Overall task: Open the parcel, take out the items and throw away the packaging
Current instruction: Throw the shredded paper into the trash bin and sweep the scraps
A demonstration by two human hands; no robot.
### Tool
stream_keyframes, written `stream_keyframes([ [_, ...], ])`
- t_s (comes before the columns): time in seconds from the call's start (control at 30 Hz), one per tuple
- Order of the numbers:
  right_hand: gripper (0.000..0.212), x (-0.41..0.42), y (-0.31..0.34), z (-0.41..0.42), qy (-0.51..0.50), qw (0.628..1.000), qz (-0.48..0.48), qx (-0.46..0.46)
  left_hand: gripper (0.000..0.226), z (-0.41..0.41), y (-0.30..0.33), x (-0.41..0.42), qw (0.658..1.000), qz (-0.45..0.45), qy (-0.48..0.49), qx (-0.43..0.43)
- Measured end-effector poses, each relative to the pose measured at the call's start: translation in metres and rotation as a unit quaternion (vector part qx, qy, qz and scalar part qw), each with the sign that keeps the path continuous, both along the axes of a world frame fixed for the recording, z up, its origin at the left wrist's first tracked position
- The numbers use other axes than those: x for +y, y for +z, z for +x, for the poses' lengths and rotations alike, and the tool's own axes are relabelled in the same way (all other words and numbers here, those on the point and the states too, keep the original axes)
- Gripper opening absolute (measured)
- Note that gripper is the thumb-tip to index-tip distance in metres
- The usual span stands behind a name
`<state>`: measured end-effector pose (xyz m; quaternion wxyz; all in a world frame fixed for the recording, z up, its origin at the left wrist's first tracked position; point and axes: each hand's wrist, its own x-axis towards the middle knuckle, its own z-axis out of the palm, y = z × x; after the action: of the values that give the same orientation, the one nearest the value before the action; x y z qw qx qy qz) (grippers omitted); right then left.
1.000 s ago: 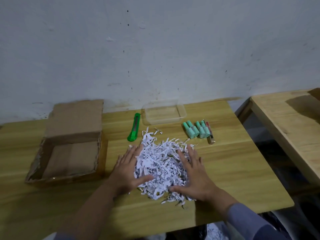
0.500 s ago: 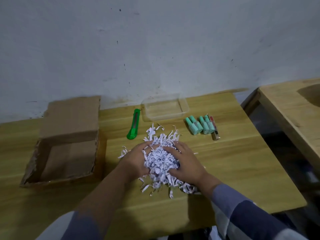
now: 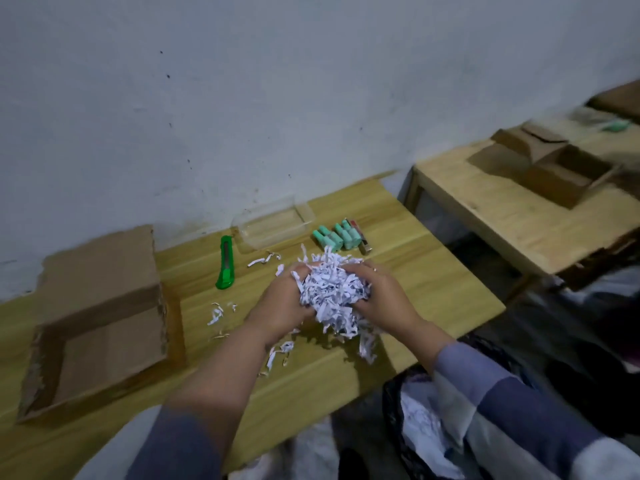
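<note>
A bundle of white shredded paper [image 3: 330, 292] is lifted just above the wooden table [image 3: 433, 289], squeezed between both hands. My left hand [image 3: 280, 306] grips its left side and my right hand [image 3: 381, 296] grips its right side, fingers curled into the shreds. Loose strips [image 3: 216, 313] lie scattered on the table near and below the hands. The opened cardboard parcel [image 3: 100, 327] sits at the left, its inside bare. Several mint-green bottles [image 3: 337, 237] and a small dark tube [image 3: 362, 237] lie behind the paper.
A green utility knife [image 3: 225, 263] and a clear plastic tray [image 3: 273, 226] lie near the wall. A black bag [image 3: 415, 427] holding white shreds stands open below the table's right front edge. A second table [image 3: 512, 216] at the right carries another open cardboard box [image 3: 543, 168].
Both hands went from lying flat on the spread heap to gathering it, and now hold it raised off the table. A few strips fell loose. The view swung right, showing the bag.
</note>
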<state>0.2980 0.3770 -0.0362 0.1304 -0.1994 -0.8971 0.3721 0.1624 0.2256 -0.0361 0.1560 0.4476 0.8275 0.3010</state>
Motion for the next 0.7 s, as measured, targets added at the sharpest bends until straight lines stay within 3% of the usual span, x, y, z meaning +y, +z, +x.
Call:
stream_keyframes([
  [0.33,0.057,0.031,0.029,0.157,-0.193,0.981,0.021,0.013,0.067,0.122,0.019,0.088,0.988,0.013,-0.15,-0.037],
  [0.7,0.06,0.088,-0.058,0.301,-0.288,0.949,-0.088,-0.091,0.076,0.264,-0.066,0.168,0.969,-0.051,-0.195,-0.146],
])
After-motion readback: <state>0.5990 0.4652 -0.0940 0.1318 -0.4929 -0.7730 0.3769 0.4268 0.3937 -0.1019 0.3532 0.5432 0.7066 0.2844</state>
